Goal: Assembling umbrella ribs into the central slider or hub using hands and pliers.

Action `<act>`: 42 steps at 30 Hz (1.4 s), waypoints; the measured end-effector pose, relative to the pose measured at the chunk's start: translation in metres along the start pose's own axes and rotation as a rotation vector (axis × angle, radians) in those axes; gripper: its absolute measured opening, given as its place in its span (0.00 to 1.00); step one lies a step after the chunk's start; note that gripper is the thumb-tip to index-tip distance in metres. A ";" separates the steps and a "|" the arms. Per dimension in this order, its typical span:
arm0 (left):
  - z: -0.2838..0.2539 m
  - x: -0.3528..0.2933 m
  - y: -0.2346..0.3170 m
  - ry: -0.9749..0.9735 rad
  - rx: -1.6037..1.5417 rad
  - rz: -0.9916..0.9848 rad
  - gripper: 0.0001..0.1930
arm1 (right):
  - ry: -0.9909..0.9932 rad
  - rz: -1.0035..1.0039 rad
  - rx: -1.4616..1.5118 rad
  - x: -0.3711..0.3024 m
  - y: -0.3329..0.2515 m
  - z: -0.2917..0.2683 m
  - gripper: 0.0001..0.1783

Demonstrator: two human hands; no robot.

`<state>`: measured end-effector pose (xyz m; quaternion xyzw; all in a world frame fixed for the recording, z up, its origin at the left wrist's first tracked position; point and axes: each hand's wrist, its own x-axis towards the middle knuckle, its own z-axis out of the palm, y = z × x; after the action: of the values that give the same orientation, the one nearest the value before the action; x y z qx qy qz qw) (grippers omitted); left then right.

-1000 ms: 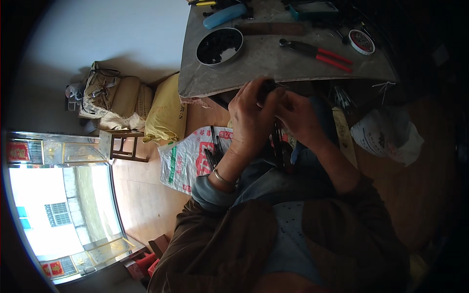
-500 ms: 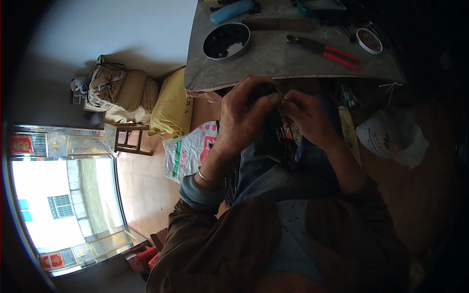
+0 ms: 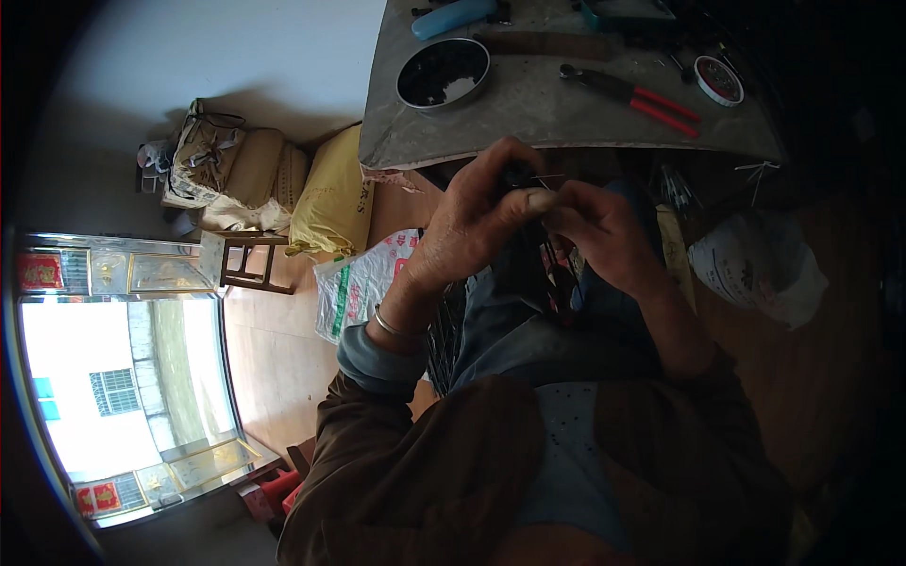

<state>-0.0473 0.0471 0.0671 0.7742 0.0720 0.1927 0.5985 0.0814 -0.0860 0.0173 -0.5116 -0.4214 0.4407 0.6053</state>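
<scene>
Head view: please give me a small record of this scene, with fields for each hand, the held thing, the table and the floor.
left hand: raised before the table edge, fingers closed on a small dark part
right hand: meets the left hand, pinching at the same part; a thin wire sticks out there
dark part: too small to identify
table: grey top with a bowl, red-handled pliers, a tape roll
floor: wooden; yellow sack, white bag

Beyond the hand, on the grey desk (image 3: 566, 123), stand a round metal bowl (image 3: 443, 73), red-handled pliers (image 3: 630, 92) and a small round tin (image 3: 718, 79). Left of the hand a yellow sack (image 3: 332, 198) leans; right, a white plastic bag (image 3: 755, 269).
</scene>
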 end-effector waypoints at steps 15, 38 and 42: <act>-0.002 0.002 -0.007 -0.158 -0.228 0.119 0.16 | 0.149 -0.058 -0.011 -0.007 0.003 0.013 0.12; 0.019 -0.004 -0.008 -0.108 -0.448 0.138 0.17 | 0.175 -0.113 -0.031 -0.014 -0.002 0.016 0.04; 0.029 -0.008 -0.002 -0.024 -0.543 0.023 0.28 | 0.263 -0.145 -0.002 -0.011 0.002 0.021 0.15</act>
<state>-0.0435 0.0187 0.0571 0.5883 0.0018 0.2026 0.7829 0.0585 -0.0916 0.0169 -0.5338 -0.3748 0.3244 0.6850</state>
